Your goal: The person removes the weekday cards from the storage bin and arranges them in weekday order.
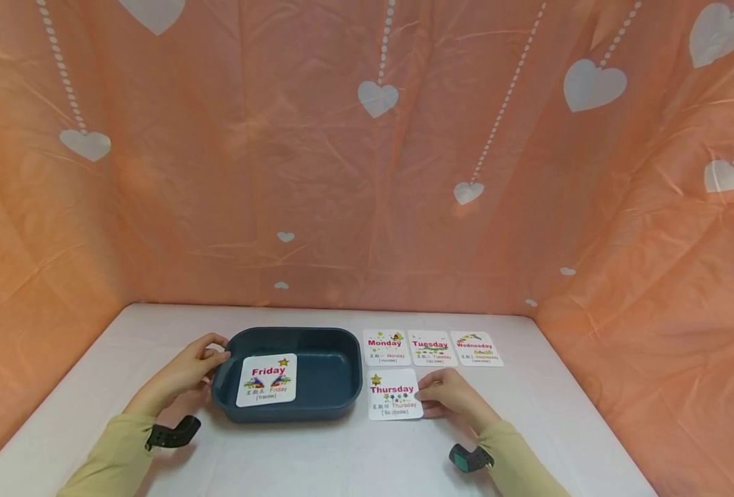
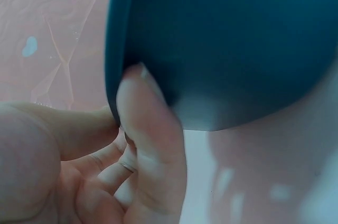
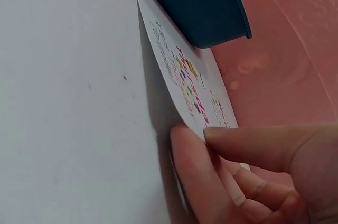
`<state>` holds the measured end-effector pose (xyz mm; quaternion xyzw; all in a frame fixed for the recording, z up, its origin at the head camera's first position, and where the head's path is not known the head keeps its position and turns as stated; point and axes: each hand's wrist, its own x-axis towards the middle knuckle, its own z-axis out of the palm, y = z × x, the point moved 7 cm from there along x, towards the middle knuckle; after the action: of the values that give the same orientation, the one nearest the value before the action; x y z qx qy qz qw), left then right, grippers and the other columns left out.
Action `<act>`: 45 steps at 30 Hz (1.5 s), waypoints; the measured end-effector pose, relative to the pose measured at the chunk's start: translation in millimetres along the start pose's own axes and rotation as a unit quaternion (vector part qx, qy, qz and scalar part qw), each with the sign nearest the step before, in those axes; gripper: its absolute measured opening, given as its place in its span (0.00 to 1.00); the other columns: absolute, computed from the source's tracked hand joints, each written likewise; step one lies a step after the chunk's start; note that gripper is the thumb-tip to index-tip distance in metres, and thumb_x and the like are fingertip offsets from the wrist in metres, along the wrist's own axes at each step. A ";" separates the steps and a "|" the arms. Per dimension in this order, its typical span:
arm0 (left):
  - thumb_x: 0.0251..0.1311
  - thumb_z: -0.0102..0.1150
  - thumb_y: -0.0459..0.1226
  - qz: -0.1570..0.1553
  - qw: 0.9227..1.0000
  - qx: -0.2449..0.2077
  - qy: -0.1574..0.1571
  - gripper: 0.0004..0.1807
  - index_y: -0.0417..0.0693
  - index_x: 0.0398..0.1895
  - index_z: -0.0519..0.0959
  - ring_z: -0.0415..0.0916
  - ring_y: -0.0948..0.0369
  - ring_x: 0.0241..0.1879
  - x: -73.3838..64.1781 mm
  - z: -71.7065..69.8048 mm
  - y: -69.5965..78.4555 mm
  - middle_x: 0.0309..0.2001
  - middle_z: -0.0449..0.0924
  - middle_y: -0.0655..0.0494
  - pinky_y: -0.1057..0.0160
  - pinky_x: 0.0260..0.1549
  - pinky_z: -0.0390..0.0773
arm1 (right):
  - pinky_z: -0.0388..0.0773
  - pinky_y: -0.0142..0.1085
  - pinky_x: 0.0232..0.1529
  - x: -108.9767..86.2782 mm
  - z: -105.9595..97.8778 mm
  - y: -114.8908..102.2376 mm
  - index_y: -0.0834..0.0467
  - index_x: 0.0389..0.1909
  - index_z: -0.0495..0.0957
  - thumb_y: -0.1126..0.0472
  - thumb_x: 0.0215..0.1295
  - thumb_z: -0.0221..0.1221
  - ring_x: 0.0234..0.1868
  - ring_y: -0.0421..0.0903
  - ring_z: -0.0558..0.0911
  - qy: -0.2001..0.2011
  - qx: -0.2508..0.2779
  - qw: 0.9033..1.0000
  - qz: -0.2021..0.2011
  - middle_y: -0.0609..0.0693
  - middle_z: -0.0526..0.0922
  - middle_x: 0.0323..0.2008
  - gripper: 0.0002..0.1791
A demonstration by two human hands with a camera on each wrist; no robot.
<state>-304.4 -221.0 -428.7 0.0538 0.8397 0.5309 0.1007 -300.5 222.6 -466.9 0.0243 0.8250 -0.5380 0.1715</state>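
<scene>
My right hand (image 1: 456, 397) pinches the right edge of a square white card printed Thursday (image 1: 393, 404). In the right wrist view that card (image 3: 177, 71) is tilted over the white table, its shadow beneath it, between thumb and fingers. The left hand (image 1: 186, 369) grips the left rim of a dark blue tray (image 1: 329, 411). The left wrist view shows thumb and index finger (image 2: 150, 123) pinching the tray wall (image 2: 119, 39). Inside the tray, a Friday card (image 1: 267, 381) leans on the left side, face up.
Behind the Thursday card, a row holds the Monday card (image 1: 387, 348), Tuesday card (image 1: 432, 348) and Wednesday card (image 1: 477, 348), side by side. The white table (image 1: 317, 462) is bounded at the back and sides by orange cloth (image 1: 317, 172) with white hearts.
</scene>
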 end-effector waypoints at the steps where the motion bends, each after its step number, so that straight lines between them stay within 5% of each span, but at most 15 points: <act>1: 0.72 0.47 0.38 0.001 1.000 0.000 -0.001 0.19 0.35 0.57 0.60 0.71 0.56 0.25 0.1 0.1 0.0 0.27 0.73 0.49 0.60 0.20 0.74 | 0.80 0.38 0.30 0.5 -0.2 -0.3 0.70 0.40 0.77 0.69 0.57 0.63 0.25 0.44 0.82 -0.003 -0.002 1.000 0.000 0.56 0.82 0.30 0.11; 11: 0.71 0.48 0.38 0.001 1.000 -0.002 0.000 0.19 0.36 0.57 0.60 0.71 0.56 0.24 0.9 0.6 0.3 0.26 0.72 0.49 0.61 0.20 0.73 | 0.80 0.35 0.26 3.0 -3.7 -6.9 0.68 0.35 0.79 0.68 0.56 0.64 0.20 0.42 0.79 -0.011 -0.049 0.999 -0.008 0.54 0.80 0.22 0.08; 45: 0.72 0.46 0.38 -0.012 1.000 0.000 0.004 0.20 0.35 0.59 0.60 0.71 0.56 0.25 0.1 0.1 -0.6 0.28 0.73 0.47 0.61 0.20 0.74 | 0.78 0.32 0.21 14.8 -0.6 -9.4 0.66 0.31 0.78 0.66 0.59 0.63 0.17 0.41 0.80 -0.082 -0.078 0.993 0.017 0.54 0.80 0.19 0.06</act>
<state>-304.4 -221.1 -429.2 0.0416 0.8407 0.5298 0.1036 -316.7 217.1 -463.0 -0.0196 0.8472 -0.4689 0.2488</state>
